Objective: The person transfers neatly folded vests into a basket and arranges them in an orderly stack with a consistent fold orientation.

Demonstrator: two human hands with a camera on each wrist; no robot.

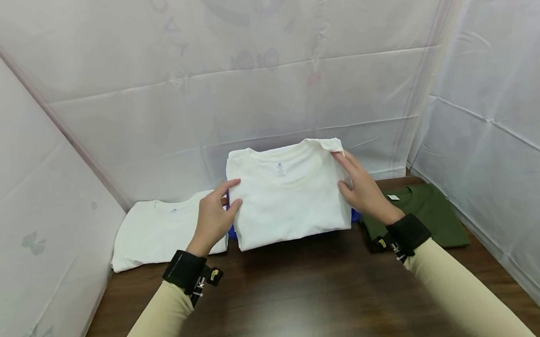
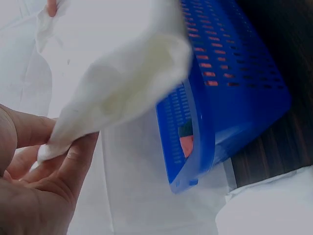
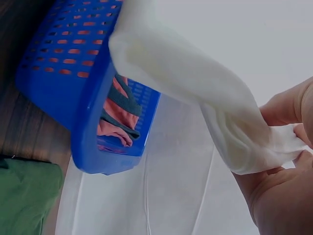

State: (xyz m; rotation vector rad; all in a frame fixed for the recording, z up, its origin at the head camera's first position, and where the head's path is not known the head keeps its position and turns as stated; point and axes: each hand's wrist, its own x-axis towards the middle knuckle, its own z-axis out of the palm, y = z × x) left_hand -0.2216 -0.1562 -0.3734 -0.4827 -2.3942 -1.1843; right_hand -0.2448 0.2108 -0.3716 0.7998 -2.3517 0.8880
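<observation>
A folded white T-shirt (image 1: 292, 198), its neckline and printed neck label facing up, is held in the air between both hands. My left hand (image 1: 214, 212) pinches its left edge between thumb and fingers, as the left wrist view also shows. On the opposite edge my right hand (image 1: 361, 188) grips the fabric near the shoulder corner. Beneath and behind the shirt stands a blue plastic basket (image 2: 244, 83) with slotted sides, mostly hidden in the head view. Pink and dark grey cloth (image 3: 120, 110) lies inside it.
Another folded white T-shirt (image 1: 160, 234) lies at the left of the brown wooden table (image 1: 282, 306). To the right is a folded dark green T-shirt (image 1: 428, 213). White fabric walls (image 1: 264, 104) enclose the table at the back and both sides.
</observation>
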